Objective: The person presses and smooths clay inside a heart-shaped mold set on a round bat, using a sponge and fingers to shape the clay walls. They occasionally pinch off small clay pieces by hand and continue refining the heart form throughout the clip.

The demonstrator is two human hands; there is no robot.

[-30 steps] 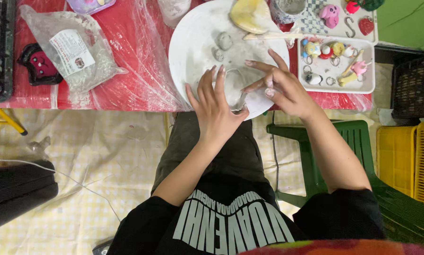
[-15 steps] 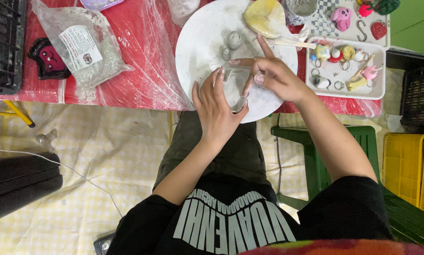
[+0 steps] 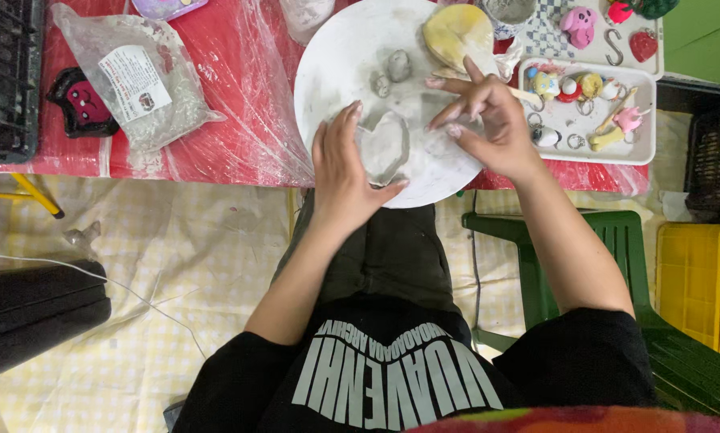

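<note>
A round white board (image 3: pixel 340 56) lies on the red plastic-covered table. On it sits a heart-shaped metal cutter with grey clay (image 3: pixel 385 146) inside. My left hand (image 3: pixel 345 168) cups the cutter from the left, thumb under its lower edge. My right hand (image 3: pixel 484 120) hovers to the right of it, fingers spread and bent, fingertips touching the board beside a flat grey clay patch. Two small grey clay lumps (image 3: pixel 397 66) rest higher on the board. A yellow sponge (image 3: pixel 456 36) lies at the board's top right.
A white tray (image 3: pixel 644 152) with small painted figures and metal rings sits right of the board. A plastic bag of grey clay (image 3: pixel 135 84) lies at left, by a black cat-shaped piece (image 3: pixel 79 104). A green chair (image 3: pixel 616 240) and yellow crates (image 3: pixel 705 281) stand at right.
My right hand has lifted off the cutter and moved right and up, fingers spreading over the board. The left hand stays against the cutter. The view has shifted slightly.
</note>
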